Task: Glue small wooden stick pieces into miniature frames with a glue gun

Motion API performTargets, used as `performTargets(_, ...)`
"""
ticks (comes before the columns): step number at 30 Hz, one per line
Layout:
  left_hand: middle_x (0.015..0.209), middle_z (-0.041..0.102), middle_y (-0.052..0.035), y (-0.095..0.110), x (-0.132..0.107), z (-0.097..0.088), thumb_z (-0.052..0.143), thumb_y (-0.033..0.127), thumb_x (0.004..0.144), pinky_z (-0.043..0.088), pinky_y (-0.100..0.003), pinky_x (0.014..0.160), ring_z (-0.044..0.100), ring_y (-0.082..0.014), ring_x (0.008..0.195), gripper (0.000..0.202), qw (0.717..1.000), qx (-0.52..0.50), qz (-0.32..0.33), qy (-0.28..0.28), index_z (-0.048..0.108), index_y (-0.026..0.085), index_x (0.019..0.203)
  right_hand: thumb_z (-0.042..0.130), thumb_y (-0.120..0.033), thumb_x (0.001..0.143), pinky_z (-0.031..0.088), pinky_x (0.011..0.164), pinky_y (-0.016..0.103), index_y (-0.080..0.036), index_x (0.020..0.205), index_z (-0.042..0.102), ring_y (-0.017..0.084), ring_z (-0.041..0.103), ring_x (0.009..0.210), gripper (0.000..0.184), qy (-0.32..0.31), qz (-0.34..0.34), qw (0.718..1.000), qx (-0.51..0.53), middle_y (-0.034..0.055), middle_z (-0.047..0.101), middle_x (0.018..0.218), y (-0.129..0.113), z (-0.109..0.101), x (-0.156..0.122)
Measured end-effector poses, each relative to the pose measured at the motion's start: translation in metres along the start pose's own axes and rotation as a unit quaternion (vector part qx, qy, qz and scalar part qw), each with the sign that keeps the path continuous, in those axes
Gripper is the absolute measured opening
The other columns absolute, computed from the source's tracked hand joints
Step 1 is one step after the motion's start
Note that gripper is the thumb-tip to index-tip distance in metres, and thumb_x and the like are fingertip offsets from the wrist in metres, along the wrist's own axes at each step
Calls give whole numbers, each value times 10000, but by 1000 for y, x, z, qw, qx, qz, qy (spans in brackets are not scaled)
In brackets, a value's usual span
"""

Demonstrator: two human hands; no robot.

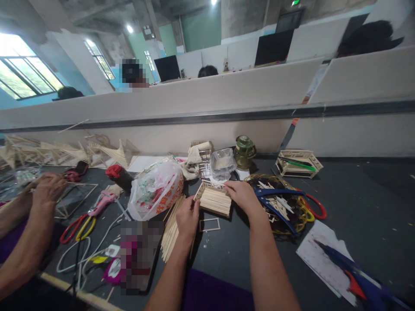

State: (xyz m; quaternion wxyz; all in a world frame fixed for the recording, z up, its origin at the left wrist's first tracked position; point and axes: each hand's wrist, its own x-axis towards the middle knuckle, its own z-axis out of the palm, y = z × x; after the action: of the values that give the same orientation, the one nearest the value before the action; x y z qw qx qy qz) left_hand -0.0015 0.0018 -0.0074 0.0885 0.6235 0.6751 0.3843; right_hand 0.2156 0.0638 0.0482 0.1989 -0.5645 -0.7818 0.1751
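Observation:
A small model built of thin wooden sticks, with a slatted floor and low raised sides, is tilted towards me above the dark table. My left hand grips its left edge between thumb and fingers. At the far right corner, the fingers of my right hand are closed on the rim. Just below the model lies a flat rectangular frame of thin sticks. A bundle of loose wooden sticks rests beside my left hand, partly hidden by it.
Right of my hands sit a basket of stick scraps with blue-handled pliers, a blue glue gun on paper, and another stick model. Behind are a plastic bag and green jar. At left are scissors and a co-worker's hands.

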Motion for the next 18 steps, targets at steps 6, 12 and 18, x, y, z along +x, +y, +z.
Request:
performTargets(6, 879, 707, -59, -1, 0, 1, 481, 356, 894, 449, -285, 693, 632, -192, 754, 276, 1000, 1, -9, -5, 658, 193, 1028, 489, -297, 908, 323, 667, 227, -245, 861, 688, 167, 626, 814, 210, 5, -1, 1000, -1, 36, 728, 866, 0, 1, 0)
performTargets(12, 902, 707, -67, 2, 0, 0, 481, 362, 897, 447, -289, 702, 632, -195, 771, 278, 1000, 1, -10, -4, 658, 188, 1022, 484, -297, 909, 323, 663, 229, -248, 863, 692, 166, 627, 813, 219, 2, 0, 1000, -2, 38, 727, 861, 1, 2, 1)
performTargets(18, 893, 705, -66, 1, 0, 0, 478, 362, 900, 444, -287, 698, 631, -196, 768, 278, 1000, -2, -1, -2, 659, 190, 1021, 484, -298, 907, 322, 669, 231, -245, 852, 694, 165, 620, 809, 223, 0, 2, 1000, -4, 41, 723, 848, 0, 2, 2)
